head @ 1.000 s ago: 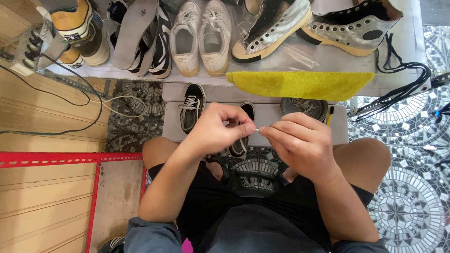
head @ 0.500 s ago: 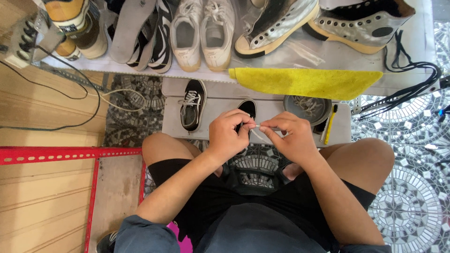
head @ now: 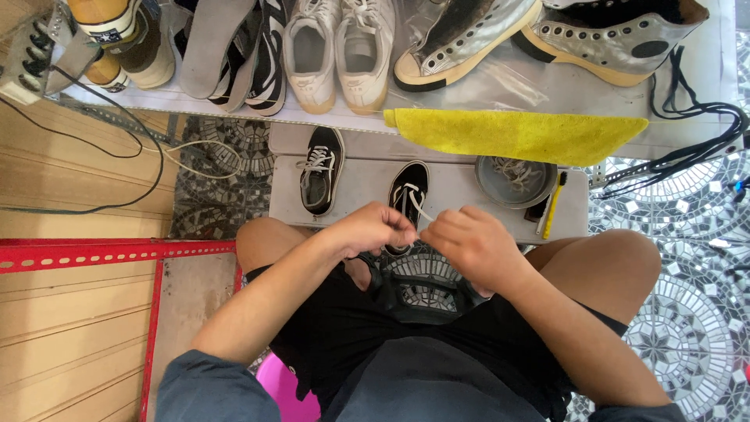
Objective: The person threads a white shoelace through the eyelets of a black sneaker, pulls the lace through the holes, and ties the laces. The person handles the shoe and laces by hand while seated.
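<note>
My left hand (head: 373,229) and my right hand (head: 469,242) meet fingertip to fingertip above my knees, each pinching the white lace (head: 416,209) of a black low shoe (head: 408,195). That shoe stands on a low grey step (head: 461,191), toe pointing away from me. Its mate, a second black shoe (head: 321,168) with white laces, stands to the left on the same step. My hands hide the near end of the shoe.
A grey bowl (head: 516,181) with laces in it and a yellow-handled brush (head: 551,205) sit at the step's right. Above, a white shelf (head: 547,94) carries a yellow cloth (head: 517,134), white sneakers (head: 337,48), silver high-tops (head: 617,39) and black laces (head: 695,133). A red metal frame (head: 109,254) lies left.
Both hands have dropped slightly toward my knees and stayed together on the lace; the view has shifted so the shelf sits higher in frame.
</note>
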